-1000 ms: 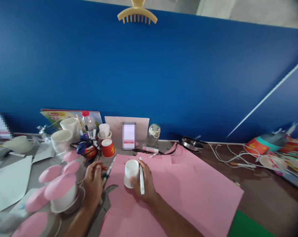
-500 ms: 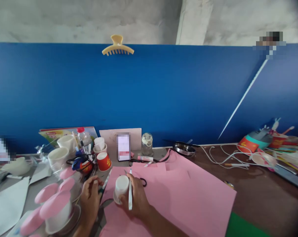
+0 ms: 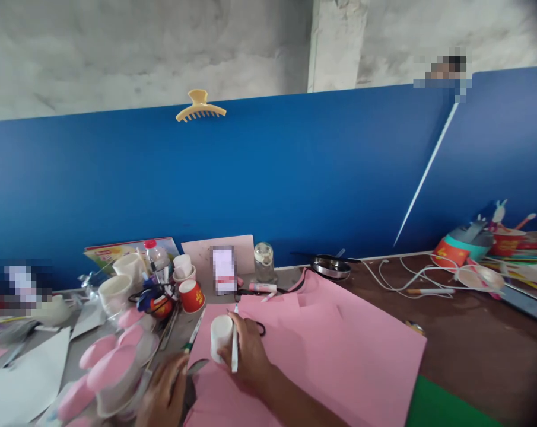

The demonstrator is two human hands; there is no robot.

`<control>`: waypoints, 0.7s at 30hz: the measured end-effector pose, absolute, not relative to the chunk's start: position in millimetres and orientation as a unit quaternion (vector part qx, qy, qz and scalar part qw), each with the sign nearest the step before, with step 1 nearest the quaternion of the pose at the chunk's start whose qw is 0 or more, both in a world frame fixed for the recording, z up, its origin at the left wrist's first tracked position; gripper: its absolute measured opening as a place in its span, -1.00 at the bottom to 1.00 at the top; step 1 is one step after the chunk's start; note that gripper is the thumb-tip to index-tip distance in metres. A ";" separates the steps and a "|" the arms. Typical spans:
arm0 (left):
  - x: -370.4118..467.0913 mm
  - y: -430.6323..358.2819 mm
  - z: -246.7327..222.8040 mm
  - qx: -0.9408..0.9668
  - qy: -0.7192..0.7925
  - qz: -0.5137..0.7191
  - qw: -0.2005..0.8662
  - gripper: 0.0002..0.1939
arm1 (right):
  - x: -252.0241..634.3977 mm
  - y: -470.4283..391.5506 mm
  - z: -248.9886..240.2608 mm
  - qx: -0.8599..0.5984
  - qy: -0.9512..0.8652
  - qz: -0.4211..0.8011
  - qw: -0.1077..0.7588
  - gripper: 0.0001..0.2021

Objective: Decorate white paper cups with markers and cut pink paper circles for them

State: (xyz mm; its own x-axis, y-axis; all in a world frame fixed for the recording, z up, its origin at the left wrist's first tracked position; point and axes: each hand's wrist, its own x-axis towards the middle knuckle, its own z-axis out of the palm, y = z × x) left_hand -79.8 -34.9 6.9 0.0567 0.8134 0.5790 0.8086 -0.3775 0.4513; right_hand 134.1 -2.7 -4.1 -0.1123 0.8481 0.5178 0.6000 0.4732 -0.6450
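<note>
My right hand (image 3: 253, 356) is closed on an upside-down white paper cup (image 3: 221, 338) above the pink paper (image 3: 330, 350). A slim white pen (image 3: 235, 350) is held between the fingers of the same hand. My left hand (image 3: 164, 388) lies low by the left edge of the pink paper, its fingers stretched out and slightly blurred, with nothing seen in them. Just beyond its fingertips is a thin white and green brush or pen (image 3: 194, 333). A dark ring (image 3: 261, 329), like a scissors handle, shows behind my right hand.
White cups with pink ear-shaped pieces (image 3: 112, 367) crowd the left. A phone (image 3: 223, 270), a red paper cup (image 3: 191, 295), a glass jar (image 3: 264, 262) and a roll of tape (image 3: 331, 267) stand at the back. White cables (image 3: 397, 284) lie right, beside green paper (image 3: 446, 406).
My left hand has moved down toward me, away from the thin brush or pen. My right hand still holds the cup and pen in nearly the same place. The view has tilted slightly.
</note>
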 end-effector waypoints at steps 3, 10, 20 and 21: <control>-96.6 -47.1 -11.5 0.773 0.537 0.327 -0.083 -0.72 | 132.7 -1.1 -3.2 -0.483 -0.759 0.147 0.411 -0.34; -119.6 -56.0 -43.0 0.789 0.557 0.238 -0.104 -0.54 | 131.4 -3.4 -4.4 -0.478 -0.770 0.127 0.402 -0.35; -91.3 -64.9 -8.6 0.747 0.532 0.373 -0.138 -0.77 | 132.7 -5.2 -8.3 -0.443 -0.783 0.083 0.429 -0.44; -84.7 -65.7 -0.4 0.744 0.535 0.386 -0.106 -0.77 | 132.9 -5.7 -7.9 -0.447 -0.784 0.087 0.422 -0.44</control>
State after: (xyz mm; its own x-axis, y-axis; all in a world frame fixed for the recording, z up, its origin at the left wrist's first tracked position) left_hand -84.7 -65.7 -0.4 0.1285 0.7143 0.6879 0.8782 -0.4042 0.2556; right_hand 132.9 -5.7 -7.9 -0.2444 0.7742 0.5839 0.6270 0.5855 -0.5139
